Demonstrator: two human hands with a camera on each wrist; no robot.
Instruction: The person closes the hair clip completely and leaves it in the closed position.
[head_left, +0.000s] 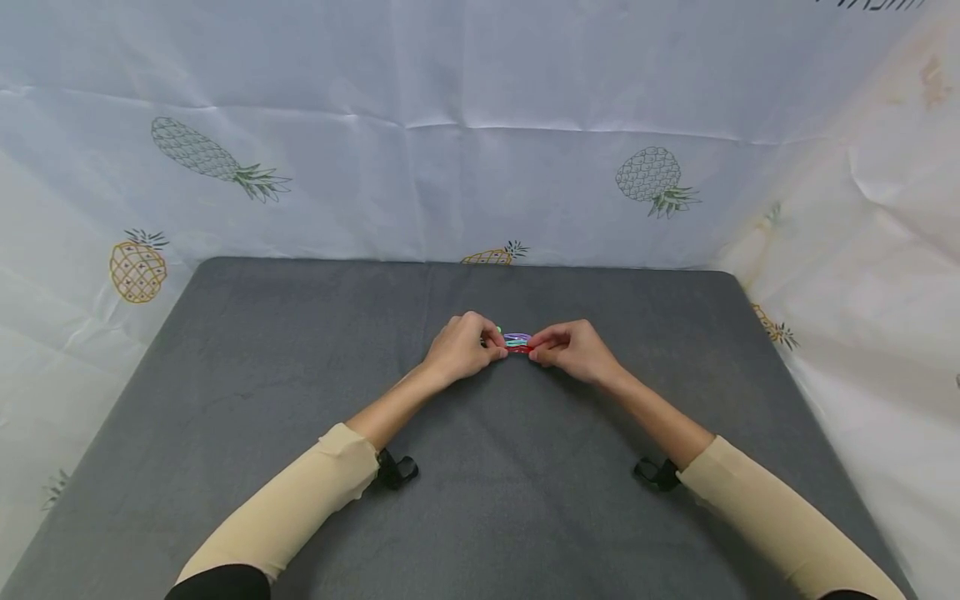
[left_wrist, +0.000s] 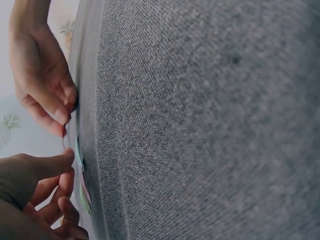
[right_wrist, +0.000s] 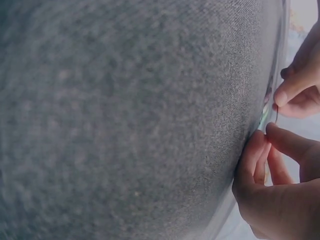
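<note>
A small group of thin coloured strands, purple, teal and green among them, lies on the grey cloth in the middle. Just on its near side a thin red strand spans the gap between the two hands. My left hand pinches its left end between thumb and fingers. From the other side, my right hand pinches the right end. In the left wrist view the red strand stretches as a fine line slightly above the cloth. The fingers partly hide the other strands, whose exact kind is too small to make out.
A dark grey cloth covers the table. White sheets with pineapple prints hang behind it and along both sides. Black straps stick out by the cream sleeves at both wrists.
</note>
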